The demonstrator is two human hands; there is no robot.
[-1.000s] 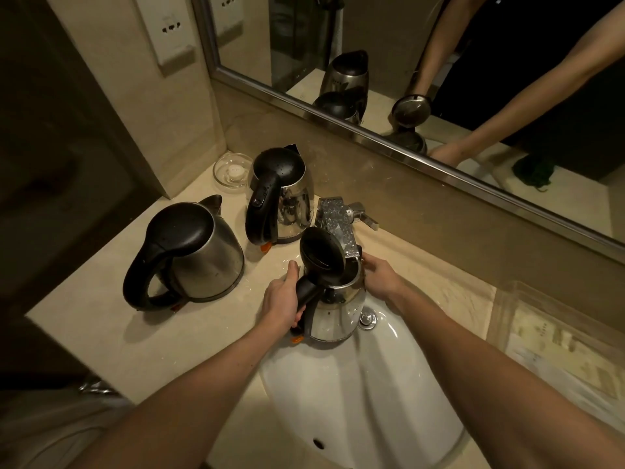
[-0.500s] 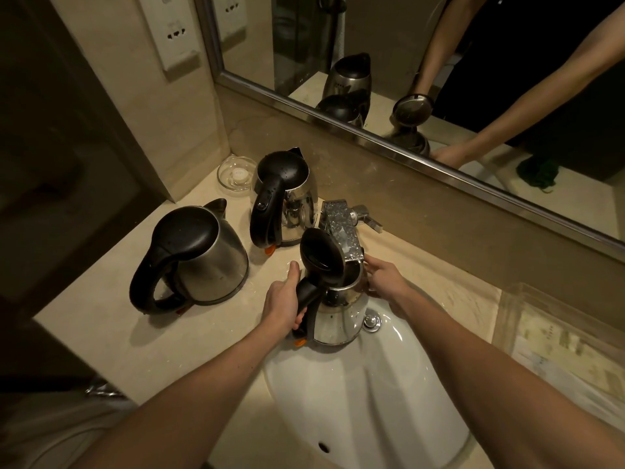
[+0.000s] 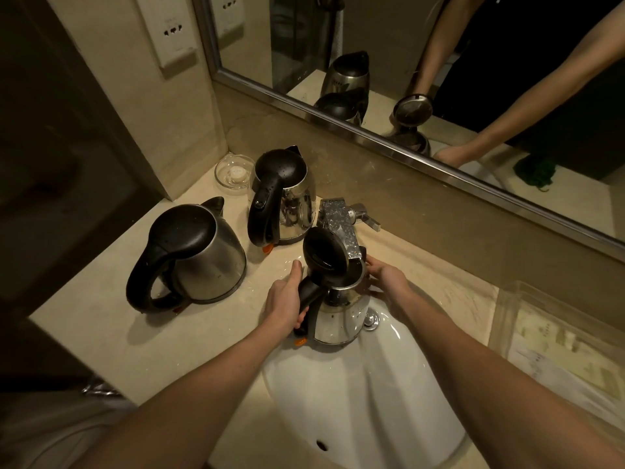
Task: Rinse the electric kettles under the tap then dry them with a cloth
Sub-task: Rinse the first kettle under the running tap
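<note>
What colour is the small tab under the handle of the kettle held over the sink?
Orange: the tab below the kettle handle, best in the head view.

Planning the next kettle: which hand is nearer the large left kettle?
Left. The left hand sits right of the large kettle; the right hand lies beyond the held kettle.

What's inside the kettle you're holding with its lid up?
The held kettle shows only a dark sliver inside, below the tap. Its raised lid covers the rest, so water cannot be seen.
</note>
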